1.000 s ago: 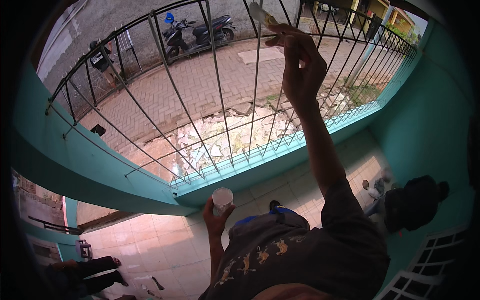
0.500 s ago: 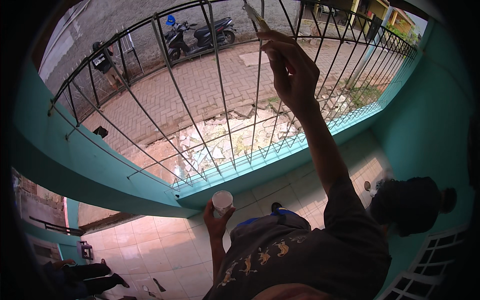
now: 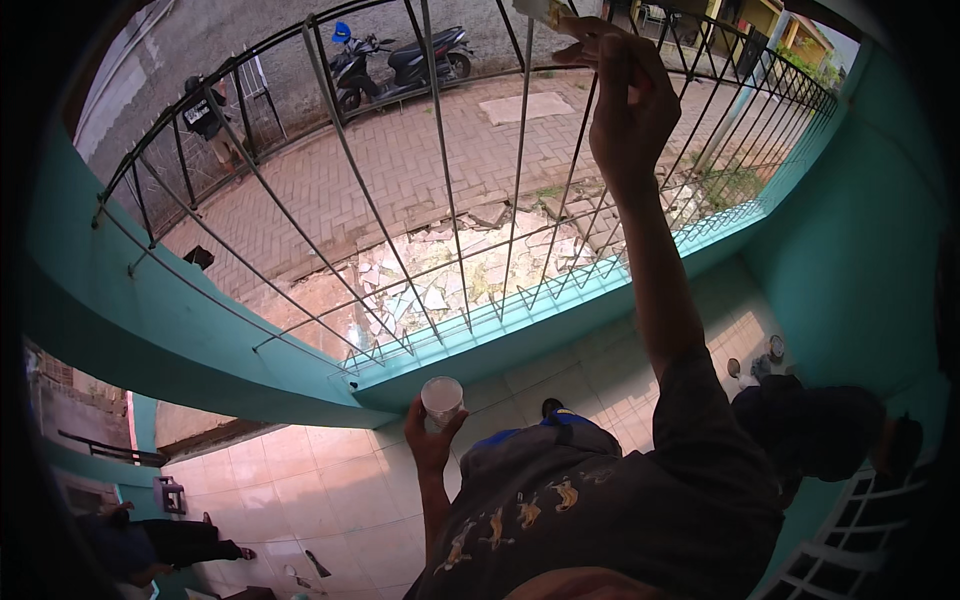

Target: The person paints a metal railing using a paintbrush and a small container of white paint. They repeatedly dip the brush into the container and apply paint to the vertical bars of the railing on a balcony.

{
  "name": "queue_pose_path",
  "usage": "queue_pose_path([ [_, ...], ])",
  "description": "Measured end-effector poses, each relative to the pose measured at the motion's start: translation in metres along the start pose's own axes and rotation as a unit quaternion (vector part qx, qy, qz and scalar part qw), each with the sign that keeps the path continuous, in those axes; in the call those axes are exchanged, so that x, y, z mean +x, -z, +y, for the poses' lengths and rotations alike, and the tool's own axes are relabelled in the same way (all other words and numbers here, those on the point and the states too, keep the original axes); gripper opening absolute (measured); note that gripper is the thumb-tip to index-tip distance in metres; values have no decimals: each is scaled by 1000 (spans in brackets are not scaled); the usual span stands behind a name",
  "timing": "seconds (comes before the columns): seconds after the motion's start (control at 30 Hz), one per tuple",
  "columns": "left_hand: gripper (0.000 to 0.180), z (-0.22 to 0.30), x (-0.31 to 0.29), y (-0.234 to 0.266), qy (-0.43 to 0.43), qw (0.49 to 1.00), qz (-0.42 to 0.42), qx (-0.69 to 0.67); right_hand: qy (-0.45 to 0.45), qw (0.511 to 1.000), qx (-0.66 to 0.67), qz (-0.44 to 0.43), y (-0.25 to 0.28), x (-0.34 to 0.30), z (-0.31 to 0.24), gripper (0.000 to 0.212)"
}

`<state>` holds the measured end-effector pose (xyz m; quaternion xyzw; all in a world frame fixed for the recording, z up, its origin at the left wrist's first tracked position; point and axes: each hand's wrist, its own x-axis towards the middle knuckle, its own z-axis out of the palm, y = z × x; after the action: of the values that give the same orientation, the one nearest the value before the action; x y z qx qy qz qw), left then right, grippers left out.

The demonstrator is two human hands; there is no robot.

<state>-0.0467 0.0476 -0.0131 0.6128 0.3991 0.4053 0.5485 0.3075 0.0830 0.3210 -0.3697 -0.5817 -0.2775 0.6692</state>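
Observation:
My right hand (image 3: pixel 636 115) is raised high in front of the black metal bar grille (image 3: pixel 437 120). Its fingers pinch a paintbrush (image 3: pixel 546 12), pointing up and left; the brush is partly cut off by the top edge. Whether its tip touches a bar I cannot tell. Lower down, near my waist, my left hand (image 3: pixel 430 440) is wrapped around a white plastic cup (image 3: pixel 442 396), held upright. The cup's inside looks pale, and its contents cannot be made out.
A teal ledge (image 3: pixel 560 312) runs under the grille. Close on my right a person in dark clothes (image 3: pixel 810 430) bends down; another person (image 3: pixel 170 545) is at the lower left. Outside are a parked motorbike (image 3: pixel 400 70), a person (image 3: pixel 205 112) and broken tiles (image 3: pixel 430 270).
My right hand has moved to the right with the paintbrush. My left hand and the cup have barely shifted. The person on my right has changed posture, showing more of the floor beyond.

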Motion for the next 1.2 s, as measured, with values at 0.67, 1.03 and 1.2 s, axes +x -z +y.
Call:
queue_pose_path([
  [0.67, 71, 6, 7, -3, 30, 999, -11, 13, -143, 987, -13, 77, 28, -156, 8, 11],
  [1.03, 68, 12, 9, -9, 43, 998, -45, 27, -200, 977, -15, -67, 17, -227, -1, 7],
  [1.2, 72, 16, 10, -9, 57, 996, -60, 37, -199, 979, 7, 35, 24, -227, 1, 7],
])
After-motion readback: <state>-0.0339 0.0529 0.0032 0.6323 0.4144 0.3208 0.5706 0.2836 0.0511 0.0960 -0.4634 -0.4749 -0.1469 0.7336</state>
